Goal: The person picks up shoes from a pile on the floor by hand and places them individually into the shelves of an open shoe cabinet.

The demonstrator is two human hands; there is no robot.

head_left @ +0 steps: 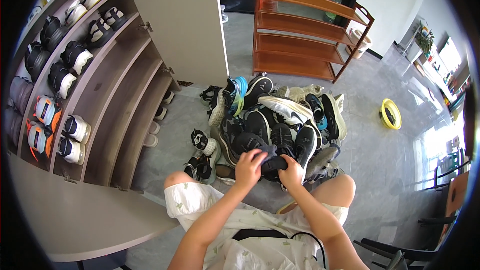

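Both my hands are over a heap of shoes on the floor in front of my knees. My left hand (250, 168) has its fingers closed on a dark grey-blue cloth (268, 151). My right hand (291, 172) grips a black shoe (274, 164), and the cloth lies against it. Part of that shoe is hidden by my fingers and the cloth. Around them lie several dark sneakers, among them a black one with a white sole (305, 145). A white sneaker (286, 108) rests higher on the heap, and a blue-and-green shoe (237, 95) is at its far left.
On the left stands a shoe cabinet (107, 87) with several pairs on its curved-looking shelves; its door (175, 22) is open. A brown wooden rack (300, 42) is beyond the heap. A yellow basin (390, 114) with something dark inside sits on the right. Dark chair parts (395, 249) are at lower right.
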